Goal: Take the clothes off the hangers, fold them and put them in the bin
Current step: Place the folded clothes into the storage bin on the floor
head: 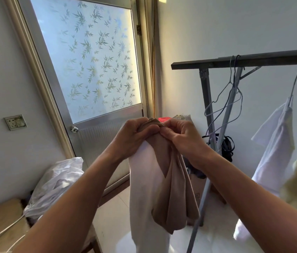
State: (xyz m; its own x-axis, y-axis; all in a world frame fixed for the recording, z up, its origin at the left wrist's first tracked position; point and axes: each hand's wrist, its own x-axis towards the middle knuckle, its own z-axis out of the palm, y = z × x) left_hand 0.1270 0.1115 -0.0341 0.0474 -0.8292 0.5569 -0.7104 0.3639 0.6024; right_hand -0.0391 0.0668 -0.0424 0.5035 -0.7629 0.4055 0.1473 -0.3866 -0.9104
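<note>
Hands meet at the centre of the view, raised in front of you. Your left hand (135, 137) and your right hand (182, 137) both curl their fingers tightly round the bunched top edge of a soft beige fabric garment (173, 179), with your thumbs almost touching. The garment hangs down in loose folds between your forearms. A pale white cloth (144, 189) hangs against its left side from under your left hand; you cannot tell whether it is a separate piece.

To your right stands a dark metal clothes rack (244, 61). Two empty thin wire hangers (224, 106) hang from its bar, and further right a white shirt (275, 143) hangs on another hanger.

Behind your hands is a metal door with frosted glass printed with bamboo leaves (89, 61). A crumpled white plastic bag (58, 179) sits low on your left, beside a brown cardboard box (3, 216).
</note>
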